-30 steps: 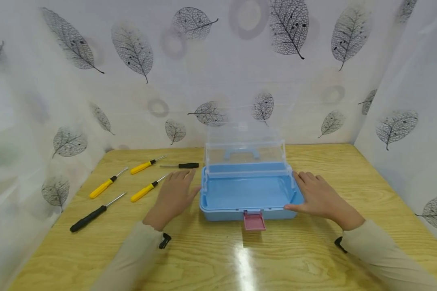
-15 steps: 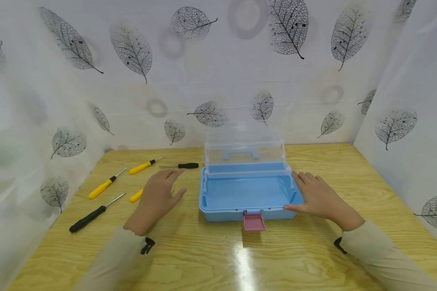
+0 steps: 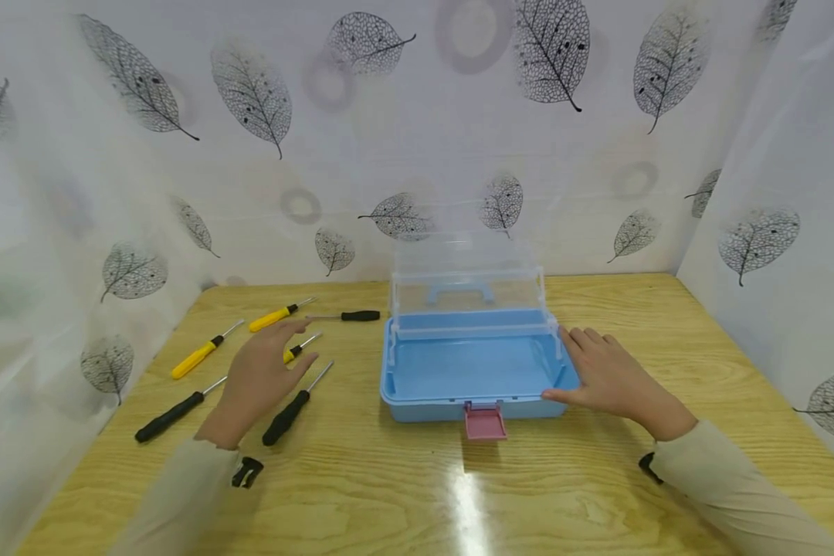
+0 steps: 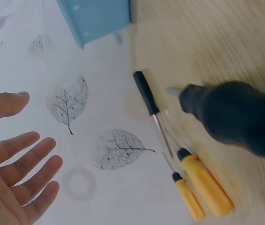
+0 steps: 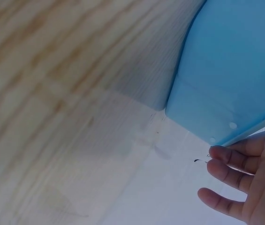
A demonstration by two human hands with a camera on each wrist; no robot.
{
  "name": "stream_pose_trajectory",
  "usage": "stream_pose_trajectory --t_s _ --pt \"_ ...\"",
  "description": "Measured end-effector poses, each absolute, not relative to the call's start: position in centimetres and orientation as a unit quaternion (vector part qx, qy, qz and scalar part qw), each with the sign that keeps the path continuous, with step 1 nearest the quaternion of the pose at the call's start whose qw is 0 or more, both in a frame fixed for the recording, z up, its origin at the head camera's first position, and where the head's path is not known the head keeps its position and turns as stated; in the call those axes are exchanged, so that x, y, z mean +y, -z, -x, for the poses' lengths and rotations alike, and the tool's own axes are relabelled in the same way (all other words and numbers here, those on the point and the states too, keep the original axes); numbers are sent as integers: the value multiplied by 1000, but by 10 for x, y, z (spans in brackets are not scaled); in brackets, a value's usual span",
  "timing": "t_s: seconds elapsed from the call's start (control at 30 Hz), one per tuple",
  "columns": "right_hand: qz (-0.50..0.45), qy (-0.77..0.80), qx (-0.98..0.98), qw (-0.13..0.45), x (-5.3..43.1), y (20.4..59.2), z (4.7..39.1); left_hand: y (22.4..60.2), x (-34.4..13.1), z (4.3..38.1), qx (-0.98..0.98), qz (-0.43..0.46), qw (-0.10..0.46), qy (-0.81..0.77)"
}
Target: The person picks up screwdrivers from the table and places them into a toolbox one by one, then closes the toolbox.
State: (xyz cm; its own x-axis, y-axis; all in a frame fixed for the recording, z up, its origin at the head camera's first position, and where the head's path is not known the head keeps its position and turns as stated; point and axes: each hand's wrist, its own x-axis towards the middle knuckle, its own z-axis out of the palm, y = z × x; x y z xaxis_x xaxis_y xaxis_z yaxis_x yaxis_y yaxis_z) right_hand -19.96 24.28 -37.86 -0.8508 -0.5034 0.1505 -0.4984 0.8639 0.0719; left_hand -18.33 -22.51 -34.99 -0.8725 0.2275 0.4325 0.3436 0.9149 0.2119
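My left hand (image 3: 255,378), fingers spread, hovers over the screwdrivers at the left and holds nothing. It partly hides a yellow-handled screwdriver (image 3: 292,354). Just to its right lies a black-handled screwdriver (image 3: 288,417), which looms large in the left wrist view. A light blue toolbox (image 3: 431,411) stands with its clear lid (image 3: 466,289) raised at the back and its pink latch (image 3: 485,424) hanging down in front. My right hand (image 3: 611,378) rests against the toolbox's right end, thumb at the front rim. Its fingertips (image 5: 220,153) meet the rim in the right wrist view.
Another black-handled screwdriver (image 3: 170,417) and a yellow one (image 3: 194,360) lie at the table's left. Further back are a yellow screwdriver (image 3: 271,318) and a small black one (image 3: 361,316). A leaf-patterned curtain (image 3: 417,139) closes off the back and sides of the wooden table (image 3: 570,494).
My left hand has moved left, from beside the toolbox to over the screwdrivers, uncovering the black-handled one in front. My right hand has stayed at the toolbox.
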Motion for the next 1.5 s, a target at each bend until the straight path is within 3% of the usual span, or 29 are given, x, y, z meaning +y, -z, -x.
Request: stream_pose_trajectory --t_s 0.5,1.07,1.5 --pt "-261 12 -961 92 243 380 200 362 -258 189 -967 143 192 90" --pt "-260 15 -963 77 242 376 199 380 -282 200 -980 146 134 4" --pt "-259 14 -963 72 242 375 199 389 -293 209 -988 114 99 29"
